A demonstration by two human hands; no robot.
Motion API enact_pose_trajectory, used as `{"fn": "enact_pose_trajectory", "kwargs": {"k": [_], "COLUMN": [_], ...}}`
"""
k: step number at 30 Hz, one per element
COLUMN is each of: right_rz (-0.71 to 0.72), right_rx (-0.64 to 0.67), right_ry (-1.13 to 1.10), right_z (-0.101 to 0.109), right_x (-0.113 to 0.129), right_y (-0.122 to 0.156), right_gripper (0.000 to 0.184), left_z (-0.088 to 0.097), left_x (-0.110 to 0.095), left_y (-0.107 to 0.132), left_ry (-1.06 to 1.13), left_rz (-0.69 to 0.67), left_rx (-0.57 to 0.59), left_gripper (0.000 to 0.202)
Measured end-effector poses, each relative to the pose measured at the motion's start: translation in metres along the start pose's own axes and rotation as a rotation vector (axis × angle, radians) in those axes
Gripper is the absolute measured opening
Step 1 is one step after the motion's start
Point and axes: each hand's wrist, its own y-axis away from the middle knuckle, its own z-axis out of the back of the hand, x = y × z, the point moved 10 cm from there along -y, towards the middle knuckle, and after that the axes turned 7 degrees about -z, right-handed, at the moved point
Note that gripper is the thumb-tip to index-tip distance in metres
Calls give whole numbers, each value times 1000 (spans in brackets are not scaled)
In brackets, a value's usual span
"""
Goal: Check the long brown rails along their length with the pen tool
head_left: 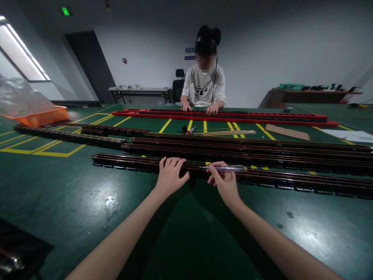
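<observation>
My left hand rests on the nearest long dark rail, fingers laid over its top and thumb against its near side, pressing it down. My right hand is just to the right, pinched on a thin clear pen-like tool that lies along the same rail and points right. Several more long dark rails lie side by side behind it on the green table.
A person in a white shirt sits across the table with both hands on long red rails. An orange tray with plastic bags stands far left. Thin wooden sticks and a cardboard piece lie mid-table. A dark tray is at the bottom left.
</observation>
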Motion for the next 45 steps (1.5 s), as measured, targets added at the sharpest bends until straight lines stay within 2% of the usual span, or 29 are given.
{"fn": "enact_pose_trajectory", "kwargs": {"k": [45], "right_rz": [23], "right_rx": [-3], "right_ry": [-5], "right_z": [0], "right_x": [0], "right_y": [1], "right_gripper": [25], "left_z": [-2], "left_x": [1], "left_y": [-1], "left_ry": [-65], "left_rz": [22], "left_rx": [-25], "left_gripper": [34]}}
